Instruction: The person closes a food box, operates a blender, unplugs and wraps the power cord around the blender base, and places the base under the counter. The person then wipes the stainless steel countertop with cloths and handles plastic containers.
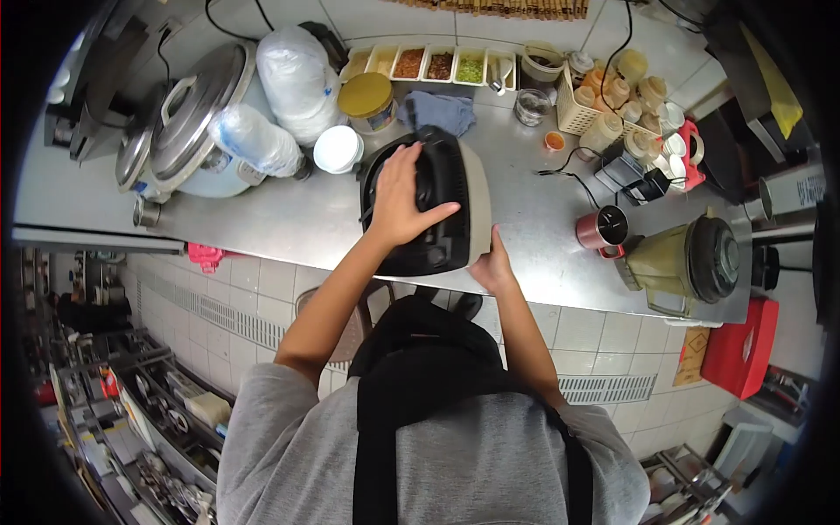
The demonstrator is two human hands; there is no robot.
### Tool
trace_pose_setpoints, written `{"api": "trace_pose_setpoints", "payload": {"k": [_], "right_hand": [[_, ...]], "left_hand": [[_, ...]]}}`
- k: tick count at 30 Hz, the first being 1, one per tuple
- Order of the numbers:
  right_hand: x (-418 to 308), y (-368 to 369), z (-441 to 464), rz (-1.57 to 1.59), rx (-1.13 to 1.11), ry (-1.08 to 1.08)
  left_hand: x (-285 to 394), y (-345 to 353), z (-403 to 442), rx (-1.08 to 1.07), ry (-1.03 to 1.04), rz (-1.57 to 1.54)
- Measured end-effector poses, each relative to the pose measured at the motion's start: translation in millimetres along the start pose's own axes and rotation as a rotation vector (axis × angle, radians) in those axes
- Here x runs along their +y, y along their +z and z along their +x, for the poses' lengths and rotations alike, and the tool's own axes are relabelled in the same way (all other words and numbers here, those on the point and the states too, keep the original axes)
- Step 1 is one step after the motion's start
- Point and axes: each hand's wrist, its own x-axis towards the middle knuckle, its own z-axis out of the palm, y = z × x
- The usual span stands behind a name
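A black and beige appliance (451,210) stands at the front edge of the steel counter (289,223). My left hand (405,199) lies on its black top with the thumb stretched out to the right and the fingers spread. Against the lower right side of the beige housing rests my right hand (496,265), whose fingertips are partly hidden behind it. Just behind the appliance are a blue cloth (442,112), a white tub (338,150) and a jar with a yellow lid (366,96).
Large lidded pots (197,118) and plastic-wrapped stacks (293,74) stand at the left. Trays of toppings (440,65) line the wall. At the right are a basket of bottles (582,109), a red mug (601,229) and a blender jug (669,262).
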Motion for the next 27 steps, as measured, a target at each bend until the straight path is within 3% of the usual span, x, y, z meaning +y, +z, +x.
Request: {"api": "trace_pose_setpoints", "payload": {"k": [3, 12, 14, 16, 19, 22, 24, 27], "right_hand": [[13.3, 4.9, 24.4, -0.008, 0.058, -0.036], [33.9, 60.6, 18.5, 0.171, 0.116, -0.260], [28.1, 79.7, 7.3, 0.117, 0.270, -0.394], [16.7, 99.0, -4.0, 0.032, 0.399, -0.507], [-1.7, 115.5, -31.5, -0.312, 0.620, -0.666], [-1.8, 123.6, -49.0, -0.412, 0.765, -0.742], [3.2, 114.7, -52.1, -0.841, 0.986, -0.929], [18.7, 112.8, -51.3, -0.797, 1.051, -1.019]], "left_hand": [[-31.7, -6.7, -18.5, 0.027, -0.029, -0.138], [-44.6, -13.0, -13.3, -0.021, -0.043, -0.353], [-60.2, -7.5, -18.6, -0.035, -0.109, -0.640], [-63.7, -0.9, -25.6, -0.069, -0.200, -0.998], [-57.9, 11.7, -36.7, -0.082, -0.251, -1.192], [-40.0, 13.2, -37.9, -0.097, -0.278, -1.216], [-47.2, 26.9, -45.0, -0.130, -0.251, -1.211], [-55.8, 36.8, -43.3, -0.169, -0.264, -1.241]]}}
